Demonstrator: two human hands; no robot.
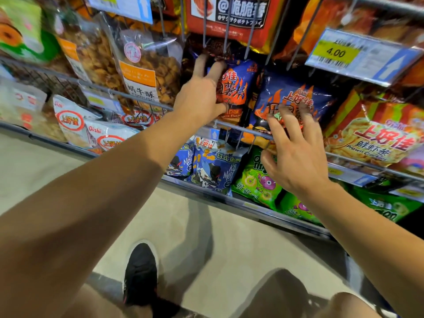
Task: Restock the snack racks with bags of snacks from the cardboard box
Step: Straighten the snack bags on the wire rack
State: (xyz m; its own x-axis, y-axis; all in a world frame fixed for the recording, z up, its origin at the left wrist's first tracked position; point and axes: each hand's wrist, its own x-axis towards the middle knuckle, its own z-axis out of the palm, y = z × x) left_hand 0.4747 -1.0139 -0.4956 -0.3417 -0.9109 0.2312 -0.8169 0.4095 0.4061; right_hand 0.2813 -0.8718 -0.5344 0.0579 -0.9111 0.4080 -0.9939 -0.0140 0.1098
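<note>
Two dark blue snack bags with orange flames stand side by side in a wire rack (231, 126) at chest height. My left hand (202, 95) lies flat against the left bag (236, 88), fingers straight and pointing up, thumb on its lower front. The right bag (289, 97) is touched low on its front by the spread, straight fingers of my right hand (296, 154). Neither hand wraps round a bag. The cardboard box is not in view.
Yellow prawn cracker bags (376, 138) fill the rack to the right under a 4.00 price tag (344, 53). Blue bags (213, 166) and green bags (254, 182) sit on the shelf below. Clear bags of fried snacks (146, 72) hang left. My black shoe (141, 271) stands on the pale floor.
</note>
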